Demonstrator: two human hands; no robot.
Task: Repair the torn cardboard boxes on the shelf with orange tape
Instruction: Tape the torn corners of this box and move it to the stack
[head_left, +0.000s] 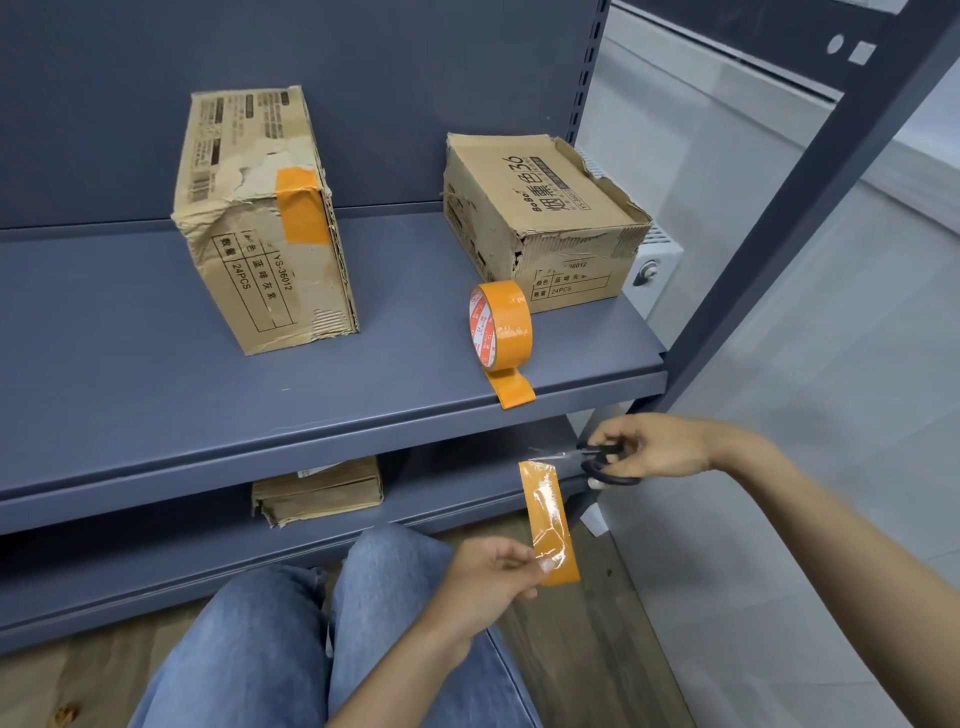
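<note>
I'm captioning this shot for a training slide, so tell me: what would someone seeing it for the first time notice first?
The bright orange tape strip in the foreground, pinched at its lower end by the left hand while the right hand grips black scissors at its top end. Next, the orange tape roll standing on edge near the front of the grey shelf. It stands before the torn right box, and the crumpled left box already wears an orange patch.

left hand (483, 577) pinches cut tape strip (549, 522) | right hand (654, 447) grips scissors (602, 462) | tape roll (501, 325) on shelf (156, 395)
</note>
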